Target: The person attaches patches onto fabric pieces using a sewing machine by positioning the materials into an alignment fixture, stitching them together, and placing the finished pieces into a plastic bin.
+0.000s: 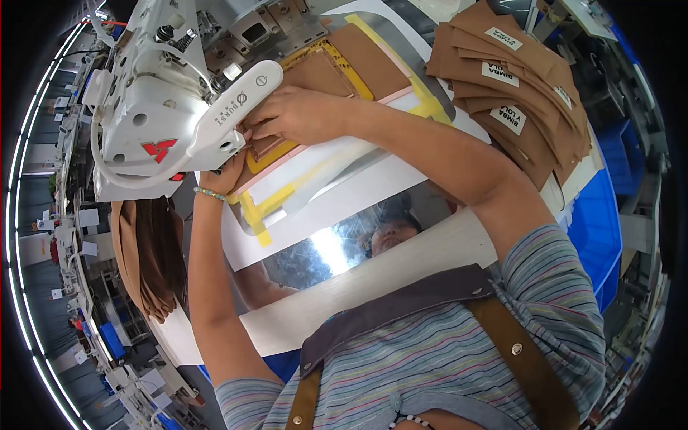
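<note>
This is a sewing workshop, like a factory hall. A big white sewing machine (154, 122) stands at the tabletop (373, 276), with stacked brown pieces (509, 86) beside it. Long rows of work stations (93, 287) are visible under bright strip lights (16, 215).

Head-worn camera faces forward and down (fairly close).

Bright glare centrally — curved distortion, black edges.

Machine (132, 107), 10 o'clock: white, red logo (159, 150). Frame (352, 77), 12 o'clock: yellow, black markings. Stacked pieces (534, 97), 2 o'clock: brown, white labels (504, 38). Bin (598, 229), 3 o'clock: blue. Shirt (408, 330), 5 o'clock: multicoloured stripes.
</note>
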A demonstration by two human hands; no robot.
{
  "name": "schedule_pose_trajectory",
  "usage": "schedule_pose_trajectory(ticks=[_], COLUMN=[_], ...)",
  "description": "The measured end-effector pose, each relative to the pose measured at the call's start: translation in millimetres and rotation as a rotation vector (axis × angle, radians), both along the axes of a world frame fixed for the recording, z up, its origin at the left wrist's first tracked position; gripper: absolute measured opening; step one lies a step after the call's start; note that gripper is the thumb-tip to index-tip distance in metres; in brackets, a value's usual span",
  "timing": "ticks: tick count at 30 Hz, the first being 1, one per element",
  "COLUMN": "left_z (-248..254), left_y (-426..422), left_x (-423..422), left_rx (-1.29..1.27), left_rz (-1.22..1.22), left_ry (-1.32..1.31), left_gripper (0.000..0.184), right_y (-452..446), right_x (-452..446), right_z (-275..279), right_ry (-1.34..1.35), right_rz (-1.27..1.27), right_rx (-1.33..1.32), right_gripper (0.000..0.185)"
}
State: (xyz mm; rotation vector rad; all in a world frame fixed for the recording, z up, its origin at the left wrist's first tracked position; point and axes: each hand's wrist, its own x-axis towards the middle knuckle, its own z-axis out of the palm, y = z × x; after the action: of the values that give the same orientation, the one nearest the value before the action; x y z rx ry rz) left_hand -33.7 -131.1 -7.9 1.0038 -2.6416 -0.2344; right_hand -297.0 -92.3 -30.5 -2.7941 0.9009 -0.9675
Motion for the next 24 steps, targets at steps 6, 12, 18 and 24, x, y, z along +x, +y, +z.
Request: schedule_pose_trajectory(ticks=[6, 12, 18, 24], left_z=[-3, -2, -42, -51], left_y=[-3, -10, -45, -51], left_x=[0, 7, 42, 60], left_rx=[-0.144, -0.142, 0.049, -0.172], left_rz=[-0.036, -0.071, -0.007, -0.07], left_ry=[-0.056, -0.032, 0.139, -0.083], left_gripper=[0.041, 0.041, 0.042, 0.043], right_y=[4, 8, 1, -7], right_x=[-3, -2, -2, -1], right_z=[5, 7, 4, 8], right_ry=[0.08, 0.082, 0.101, 0.119], right_rz=[0.015, -0.005, 0.024, 0.044], right_rx=[0.031, 0.039, 0.002, 0.009], right_gripper=[0.036, 0.039, 0.033, 0.033])
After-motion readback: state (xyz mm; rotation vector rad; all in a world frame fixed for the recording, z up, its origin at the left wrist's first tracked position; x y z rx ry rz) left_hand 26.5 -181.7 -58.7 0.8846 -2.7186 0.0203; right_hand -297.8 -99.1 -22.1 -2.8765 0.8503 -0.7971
